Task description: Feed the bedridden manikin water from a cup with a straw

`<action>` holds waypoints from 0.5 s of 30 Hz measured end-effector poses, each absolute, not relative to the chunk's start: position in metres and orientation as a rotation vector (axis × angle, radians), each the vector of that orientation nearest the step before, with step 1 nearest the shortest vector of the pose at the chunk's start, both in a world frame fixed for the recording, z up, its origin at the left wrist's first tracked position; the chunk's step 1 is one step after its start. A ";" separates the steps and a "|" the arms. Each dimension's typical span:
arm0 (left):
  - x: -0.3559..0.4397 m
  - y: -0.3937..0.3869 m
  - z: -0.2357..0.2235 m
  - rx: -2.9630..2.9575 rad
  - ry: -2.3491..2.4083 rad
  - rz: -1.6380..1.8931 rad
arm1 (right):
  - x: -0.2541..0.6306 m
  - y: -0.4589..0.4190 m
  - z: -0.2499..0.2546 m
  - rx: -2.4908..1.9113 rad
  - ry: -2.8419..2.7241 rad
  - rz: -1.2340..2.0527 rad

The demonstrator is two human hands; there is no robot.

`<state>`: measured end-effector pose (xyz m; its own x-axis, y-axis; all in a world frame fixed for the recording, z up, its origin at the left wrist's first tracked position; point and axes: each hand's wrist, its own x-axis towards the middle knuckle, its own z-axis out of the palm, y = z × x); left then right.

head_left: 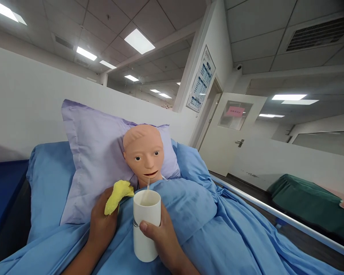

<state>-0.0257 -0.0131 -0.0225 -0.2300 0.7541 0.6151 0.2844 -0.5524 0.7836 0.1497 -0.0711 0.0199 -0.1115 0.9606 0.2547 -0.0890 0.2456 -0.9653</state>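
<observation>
A training manikin point(143, 151) lies with its head on a lilac pillow point(94, 152), a blue quilt point(186, 206) drawn up to its neck. My right hand point(163, 236) is wrapped round a white cup point(147, 229), thumb across its front. Out of the cup rises a clear straw point(148, 183), its upper end at the manikin's slightly parted lips. To the left, my left hand point(103, 217) grips a yellow cloth point(119, 194) beside the manikin's neck. The fingers of that hand are partly hidden by the cloth.
A white bed rail point(275, 214) runs along the right side. Beyond it stands another bed with a green cover point(304, 198). At the far left is a dark blue tabletop point(5, 187) with a pink object at its edge. An open door point(229, 133) stands behind.
</observation>
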 end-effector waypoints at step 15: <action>-0.025 -0.011 -0.023 1.675 1.202 1.789 | 0.150 -0.068 0.011 -0.883 -1.283 1.132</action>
